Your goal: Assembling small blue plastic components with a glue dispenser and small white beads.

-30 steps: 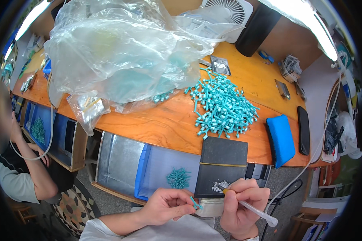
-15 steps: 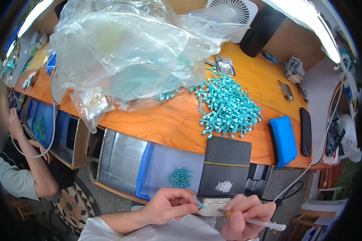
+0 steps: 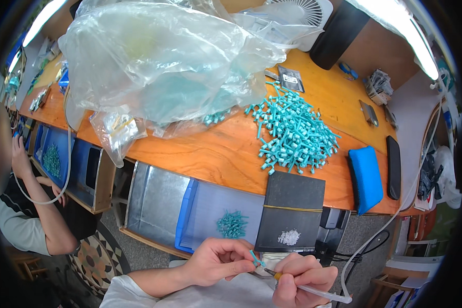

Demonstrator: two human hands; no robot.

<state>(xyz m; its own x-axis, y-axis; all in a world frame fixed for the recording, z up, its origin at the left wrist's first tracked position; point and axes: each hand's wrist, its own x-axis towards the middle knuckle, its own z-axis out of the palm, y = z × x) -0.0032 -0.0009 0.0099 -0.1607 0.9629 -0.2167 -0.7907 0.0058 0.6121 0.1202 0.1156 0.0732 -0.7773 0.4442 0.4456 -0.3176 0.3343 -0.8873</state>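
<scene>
Teal plastic forms the small stemmed piece [image 3: 255,256] pinched between thumb and forefinger of the left hand [image 3: 215,264], low in the view, just on the near side of the black pad [image 3: 293,194]. The right hand [image 3: 307,276] is closed in a pen-like grip on a slim tool [image 3: 277,276] with a yellow collar and pale tube; its tip is at the piece's lower end, though whether they touch I cannot tell.

Work on this one piece looks under way rather than finished. A large teal heap [image 3: 295,134] lies on the wooden worktop [image 3: 197,152], and a smaller teal pile [image 3: 232,224] sits in the blue tray [image 3: 186,213]; which is done and which is left does not show. Tiny white bits [image 3: 289,236] on the pad seem a supply not yet used up.

The piece's long axis slants from upper left to lower right, its branching end pointing down toward the tool, its stem end up toward the tray.
</scene>
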